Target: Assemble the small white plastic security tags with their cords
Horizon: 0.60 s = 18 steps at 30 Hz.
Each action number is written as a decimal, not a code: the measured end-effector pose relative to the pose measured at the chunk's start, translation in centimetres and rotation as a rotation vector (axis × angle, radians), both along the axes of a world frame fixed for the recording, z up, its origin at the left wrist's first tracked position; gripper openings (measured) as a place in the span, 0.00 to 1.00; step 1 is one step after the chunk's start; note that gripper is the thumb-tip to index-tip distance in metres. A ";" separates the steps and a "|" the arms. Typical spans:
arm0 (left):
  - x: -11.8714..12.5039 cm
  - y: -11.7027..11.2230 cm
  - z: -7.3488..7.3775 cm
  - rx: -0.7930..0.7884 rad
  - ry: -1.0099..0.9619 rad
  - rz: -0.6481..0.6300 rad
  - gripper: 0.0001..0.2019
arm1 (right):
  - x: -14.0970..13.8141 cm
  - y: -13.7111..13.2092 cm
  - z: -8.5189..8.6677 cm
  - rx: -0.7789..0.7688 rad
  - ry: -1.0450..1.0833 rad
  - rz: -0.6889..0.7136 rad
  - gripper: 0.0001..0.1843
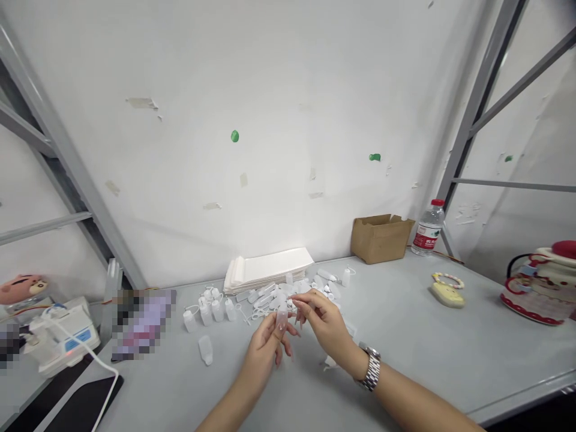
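My left hand is closed round a small clear plastic bottle, held upright above the grey table. My right hand, with a metal watch on its wrist, pinches something small and white at the bottle's top; I cannot make out what. Several more small clear bottles and caps lie scattered just beyond the hands. One bottle lies alone to the left.
A stack of white paper bags rests by the wall. A cardboard box and a water bottle stand at the back right. A yellow item and a red-and-white bag sit right. A white device with cable sits left.
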<state>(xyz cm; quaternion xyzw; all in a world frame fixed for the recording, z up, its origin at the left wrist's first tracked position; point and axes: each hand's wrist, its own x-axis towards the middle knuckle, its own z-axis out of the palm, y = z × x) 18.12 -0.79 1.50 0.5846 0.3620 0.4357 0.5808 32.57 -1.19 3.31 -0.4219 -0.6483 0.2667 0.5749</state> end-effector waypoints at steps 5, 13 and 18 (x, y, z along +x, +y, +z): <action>-0.2 -0.5 0.9 0.045 0.020 0.000 0.19 | 0.4 -0.1 0.6 -0.041 -0.034 0.004 0.11; -0.3 -0.9 0.8 0.062 -0.015 0.091 0.27 | 0.3 -0.1 0.6 -0.037 -0.192 0.007 0.10; -0.5 -1.1 0.8 0.057 -0.004 0.083 0.26 | 0.2 -0.2 0.2 0.117 -0.265 0.002 0.09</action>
